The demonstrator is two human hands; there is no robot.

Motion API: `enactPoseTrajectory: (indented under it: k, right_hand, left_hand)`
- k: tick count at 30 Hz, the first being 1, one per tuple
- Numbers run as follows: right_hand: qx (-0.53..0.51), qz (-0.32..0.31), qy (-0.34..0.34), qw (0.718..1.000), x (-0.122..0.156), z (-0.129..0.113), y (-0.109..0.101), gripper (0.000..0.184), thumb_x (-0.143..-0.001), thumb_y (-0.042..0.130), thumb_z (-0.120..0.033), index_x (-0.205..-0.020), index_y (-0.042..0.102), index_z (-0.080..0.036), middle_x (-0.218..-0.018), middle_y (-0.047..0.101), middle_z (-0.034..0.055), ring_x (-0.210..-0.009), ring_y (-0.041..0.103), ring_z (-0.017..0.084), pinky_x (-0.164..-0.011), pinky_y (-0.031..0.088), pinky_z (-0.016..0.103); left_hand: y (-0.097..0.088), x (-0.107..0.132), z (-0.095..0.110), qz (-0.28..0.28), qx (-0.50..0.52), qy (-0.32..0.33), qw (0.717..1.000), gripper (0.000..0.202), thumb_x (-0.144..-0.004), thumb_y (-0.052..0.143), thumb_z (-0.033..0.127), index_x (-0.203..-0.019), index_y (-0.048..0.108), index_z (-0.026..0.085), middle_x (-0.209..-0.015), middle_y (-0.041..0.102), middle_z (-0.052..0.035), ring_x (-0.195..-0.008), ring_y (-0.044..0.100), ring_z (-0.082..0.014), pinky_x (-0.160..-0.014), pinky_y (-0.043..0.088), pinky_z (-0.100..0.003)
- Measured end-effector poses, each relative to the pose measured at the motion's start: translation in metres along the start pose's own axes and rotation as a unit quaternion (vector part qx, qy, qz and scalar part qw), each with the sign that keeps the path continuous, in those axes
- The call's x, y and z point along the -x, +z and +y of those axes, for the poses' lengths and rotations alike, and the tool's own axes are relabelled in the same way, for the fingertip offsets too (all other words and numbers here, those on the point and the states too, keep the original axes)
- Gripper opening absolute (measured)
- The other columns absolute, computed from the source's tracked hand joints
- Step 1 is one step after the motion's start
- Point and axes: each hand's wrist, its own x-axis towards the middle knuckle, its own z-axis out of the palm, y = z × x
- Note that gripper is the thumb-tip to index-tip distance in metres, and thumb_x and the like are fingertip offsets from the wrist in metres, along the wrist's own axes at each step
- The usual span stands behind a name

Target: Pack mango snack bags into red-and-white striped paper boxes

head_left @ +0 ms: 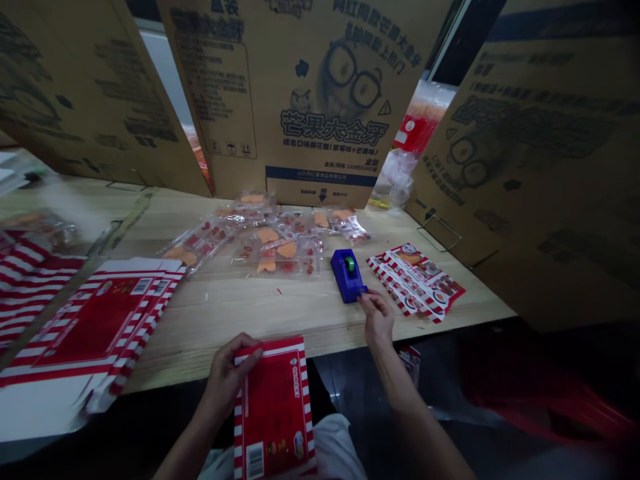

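Note:
My left hand (233, 371) grips a red-and-white striped box (274, 407) by its upper left edge, thumb on the printed face. The box is held over my lap, in front of the table edge, with a barcode at its lower left. At the front end of a blue tape dispenser (346, 277), my right hand (376, 317) pinches the tape at the cutter; the strip itself is too small to see clearly. A green-cored roll sits in the dispenser. Right of it lie several printed red-and-white sheets or packets (417, 280).
Clear packets with orange pieces (280, 247) lie across the middle of the table (225, 333). Flat striped boxes (105, 313) are stacked at left. Large cardboard cartons (300, 100) stand along the back and right side. Something red (550, 393) is blurred at lower right.

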Motion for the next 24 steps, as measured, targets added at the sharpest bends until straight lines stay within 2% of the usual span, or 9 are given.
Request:
enactPoseTrajectory:
  k: [6, 9, 11, 13, 15, 17, 19, 21, 24]
  right_hand:
    - [0.002, 0.035, 0.032, 0.999, 0.006, 0.008, -0.003, 0.034, -0.061, 0.072, -0.048, -0.06, 0.058, -0.017, -0.077, 0.057, 0.0032, -0.073, 0.053, 0.017, -0.07, 0.049, 0.035]
    - [-0.011, 0.023, 0.068, 0.997, 0.014, -0.004, -0.006, 0.036, -0.062, 0.072, -0.05, -0.062, 0.057, -0.018, -0.067, 0.053, -0.0002, -0.062, 0.052, 0.015, -0.065, 0.051, 0.035]
    - [-0.012, -0.029, 0.095, 0.995, 0.02, -0.025, -0.005, 0.034, -0.064, 0.073, -0.048, -0.064, 0.059, -0.018, -0.063, 0.052, -0.0014, -0.058, 0.051, 0.014, -0.062, 0.051, 0.033]
    - [0.006, -0.175, 0.098, 0.98, 0.022, -0.054, 0.004, 0.031, -0.067, 0.074, -0.046, -0.063, 0.062, -0.018, -0.064, 0.055, -0.0004, -0.06, 0.053, 0.014, -0.062, 0.049, 0.031]
    - [0.042, -0.4, 0.06, 0.914, 0.019, -0.087, 0.022, 0.029, -0.072, 0.072, -0.043, -0.062, 0.063, -0.018, -0.07, 0.058, 0.0011, -0.066, 0.055, 0.015, -0.064, 0.046, 0.028]
    - [0.077, -0.594, 0.008, 0.801, 0.015, -0.114, 0.047, 0.026, -0.076, 0.069, -0.04, -0.064, 0.064, -0.017, -0.072, 0.059, 0.0006, -0.067, 0.055, 0.014, -0.065, 0.043, 0.026]
    - [0.108, -0.716, -0.037, 0.689, 0.013, -0.131, 0.072, 0.023, -0.077, 0.067, -0.037, -0.064, 0.065, -0.018, -0.068, 0.058, -0.0014, -0.062, 0.052, 0.013, -0.062, 0.041, 0.025]
    - [0.155, -0.765, -0.089, 0.619, 0.016, -0.136, 0.091, 0.017, -0.074, 0.068, -0.029, -0.061, 0.064, -0.018, -0.062, 0.056, -0.0037, -0.056, 0.048, 0.011, -0.057, 0.036, 0.023]
    - [0.257, -0.74, -0.184, 0.594, 0.026, -0.135, 0.106, 0.018, -0.065, 0.075, -0.019, -0.054, 0.061, -0.018, -0.055, 0.053, -0.0047, -0.054, 0.044, 0.01, -0.056, 0.03, 0.023]
  left_hand:
    - [0.012, -0.003, 0.012, -0.026, 0.04, -0.015, 0.999, 0.022, -0.076, 0.071, 0.036, -0.073, 0.061, 0.016, -0.076, 0.059, -0.0001, -0.069, 0.054, -0.0143, -0.062, 0.043, -0.022]
    - [0.018, -0.003, 0.019, -0.036, 0.036, -0.012, 0.999, 0.023, -0.074, 0.072, 0.035, -0.072, 0.061, 0.016, -0.073, 0.058, 0.0004, -0.067, 0.052, -0.0132, -0.061, 0.042, -0.021]
    - [0.021, -0.005, 0.021, -0.048, 0.038, -0.024, 0.998, 0.024, -0.073, 0.073, 0.036, -0.073, 0.06, 0.016, -0.071, 0.057, 0.001, -0.064, 0.051, -0.0124, -0.059, 0.041, -0.021]
    - [0.025, -0.006, 0.022, -0.066, 0.048, -0.042, 0.996, 0.026, -0.072, 0.073, 0.038, -0.074, 0.059, 0.016, -0.068, 0.056, 0.0016, -0.061, 0.05, -0.0118, -0.056, 0.04, -0.021]
    - [0.029, -0.008, 0.022, -0.081, 0.054, -0.048, 0.994, 0.027, -0.072, 0.073, 0.039, -0.074, 0.058, 0.016, -0.067, 0.056, 0.002, -0.059, 0.05, -0.0118, -0.055, 0.039, -0.021]
    - [0.033, -0.01, 0.023, -0.094, 0.044, -0.04, 0.994, 0.027, -0.072, 0.072, 0.039, -0.073, 0.058, 0.016, -0.066, 0.056, 0.0023, -0.058, 0.049, -0.0117, -0.054, 0.038, -0.021]
    - [0.037, -0.012, 0.025, -0.107, 0.023, -0.021, 0.994, 0.025, -0.073, 0.071, 0.038, -0.073, 0.059, 0.016, -0.067, 0.056, 0.002, -0.06, 0.05, -0.0122, -0.055, 0.037, -0.021]
    - [0.04, -0.012, 0.027, -0.113, 0.002, 0.003, 0.994, 0.023, -0.074, 0.069, 0.037, -0.073, 0.06, 0.016, -0.069, 0.057, 0.0008, -0.064, 0.051, -0.0134, -0.059, 0.039, -0.022]
    - [0.04, -0.011, 0.029, -0.109, -0.01, 0.017, 0.994, 0.023, -0.075, 0.068, 0.035, -0.071, 0.059, 0.015, -0.071, 0.058, -0.0006, -0.069, 0.052, -0.0146, -0.063, 0.04, -0.023]
